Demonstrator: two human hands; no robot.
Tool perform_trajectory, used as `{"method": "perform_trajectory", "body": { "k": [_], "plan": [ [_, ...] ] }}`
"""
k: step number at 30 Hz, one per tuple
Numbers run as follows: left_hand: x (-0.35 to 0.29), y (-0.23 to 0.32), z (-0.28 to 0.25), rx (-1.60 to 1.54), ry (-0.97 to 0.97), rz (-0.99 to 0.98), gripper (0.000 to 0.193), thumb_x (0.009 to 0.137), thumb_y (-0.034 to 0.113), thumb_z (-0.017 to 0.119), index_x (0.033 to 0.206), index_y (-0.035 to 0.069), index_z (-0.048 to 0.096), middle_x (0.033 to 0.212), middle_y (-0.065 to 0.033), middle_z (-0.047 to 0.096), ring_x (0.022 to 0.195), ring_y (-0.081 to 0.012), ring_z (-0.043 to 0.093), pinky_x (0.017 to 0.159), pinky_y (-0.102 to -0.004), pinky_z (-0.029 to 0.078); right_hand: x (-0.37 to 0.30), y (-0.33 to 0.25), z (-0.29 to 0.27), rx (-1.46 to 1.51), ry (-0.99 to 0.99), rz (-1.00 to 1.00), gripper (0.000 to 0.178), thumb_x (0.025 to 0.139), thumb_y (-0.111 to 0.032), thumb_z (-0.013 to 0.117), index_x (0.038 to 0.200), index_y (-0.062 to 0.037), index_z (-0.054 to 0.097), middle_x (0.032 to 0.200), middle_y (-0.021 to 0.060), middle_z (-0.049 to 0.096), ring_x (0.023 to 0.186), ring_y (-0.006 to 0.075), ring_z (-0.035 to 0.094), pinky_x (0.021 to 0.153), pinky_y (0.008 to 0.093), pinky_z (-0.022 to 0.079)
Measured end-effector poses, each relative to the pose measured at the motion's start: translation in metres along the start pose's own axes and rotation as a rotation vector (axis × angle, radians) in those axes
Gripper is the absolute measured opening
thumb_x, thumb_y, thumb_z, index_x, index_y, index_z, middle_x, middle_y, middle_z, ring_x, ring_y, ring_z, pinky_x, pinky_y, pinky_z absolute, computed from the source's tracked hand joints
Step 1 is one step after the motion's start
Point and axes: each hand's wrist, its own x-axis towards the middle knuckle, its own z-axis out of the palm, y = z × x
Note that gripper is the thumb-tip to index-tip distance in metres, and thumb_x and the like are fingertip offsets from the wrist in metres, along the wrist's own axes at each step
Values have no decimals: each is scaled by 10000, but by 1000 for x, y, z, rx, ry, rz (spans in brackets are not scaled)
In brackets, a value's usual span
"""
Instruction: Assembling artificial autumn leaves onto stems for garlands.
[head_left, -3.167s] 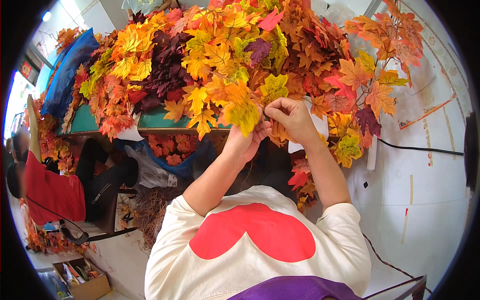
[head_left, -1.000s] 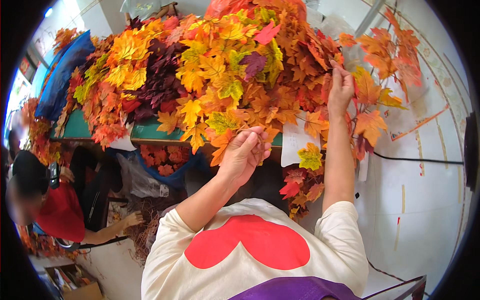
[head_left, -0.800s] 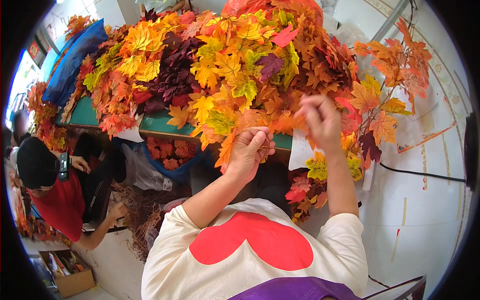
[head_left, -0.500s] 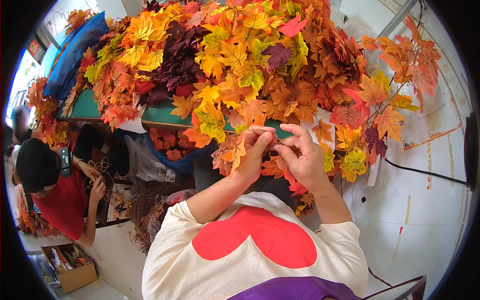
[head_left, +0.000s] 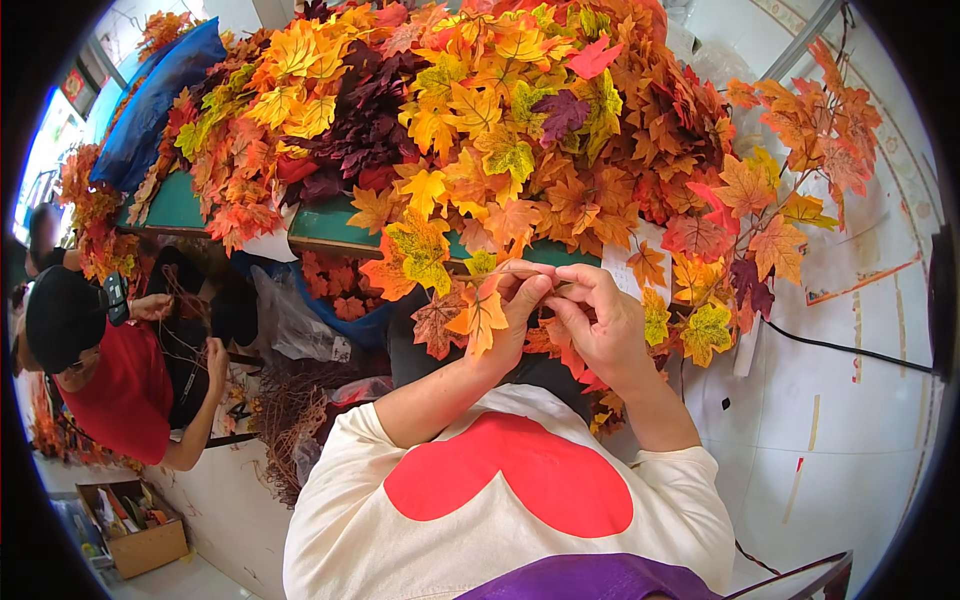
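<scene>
My two hands meet at the front edge of a green table (head_left: pixel 340 226), pinching a thin stem of an artificial maple leaf garland. My left hand (head_left: pixel 512 315) is closed on the stem, thumb against fingers. My right hand (head_left: pixel 600 325) pinches it just to the right, its fingers bent. By my left hand hang an orange leaf (head_left: pixel 482 313), a rusty leaf (head_left: pixel 437 322) and a yellow-and-orange leaf (head_left: pixel 420 252). Red-orange leaves (head_left: pixel 562 345) show below and between my hands. The exact spot the fingertips grip is too small to make out.
A big heap of red, yellow, orange and purple leaves (head_left: pixel 480 110) covers the table. On the right a leafy branch (head_left: pixel 775 210) juts out. A co-worker in a red shirt (head_left: pixel 115 395) handles thin brown twigs at left. A cardboard box (head_left: pixel 150 550) and bundled twigs (head_left: pixel 290 430) are on the floor.
My right fingers have come down and closed nearer my left hand's. The leaves by my left hand have shifted slightly. At left, the co-worker's hands have moved apart with the twigs.
</scene>
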Motion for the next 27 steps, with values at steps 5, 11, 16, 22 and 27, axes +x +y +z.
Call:
{"method": "perform_trajectory", "body": {
  "k": [5,11,16,22,27],
  "plan": [
    [2,1,-4,471,-9,160,72,845,80,587,879,27,622,864,-58,605,797,-126,567,703,-243,454,-3,-1,-2,0,6,9,302,729,-3,663,992,-42,518,760,71,629,718,237,601,655,309,476],
    [2,-1,-9,492,-99,235,86,858,79,581,923,36,618,890,-51,606,751,-107,568,653,-217,462,-6,-2,0,47,8,55,267,757,6,626,989,-47,506,773,77,628,732,237,603,667,309,477],
    [1,-2,-24,599,-271,187,181,882,99,542,1053,67,592,985,-46,591,884,-137,557,758,-260,455,-5,4,-3,27,-18,35,250,811,-1,591,1022,-46,465,795,80,655,670,153,644,580,236,487],
    [-8,6,-29,37,-369,-266,399,948,252,390,1259,8,443,1206,-92,488,1069,-178,499,894,-284,413,-6,4,2,-4,30,26,230,773,7,604,974,-47,507,795,90,629,724,242,597,647,315,472],
    [-20,14,-22,-51,-386,-224,538,941,363,308,1318,-18,356,1250,-101,446,1113,-183,475,905,-291,413,-7,5,1,-25,-10,5,212,810,23,580,988,-46,488,810,86,651,641,142,642,531,231,477]
  ]
}}
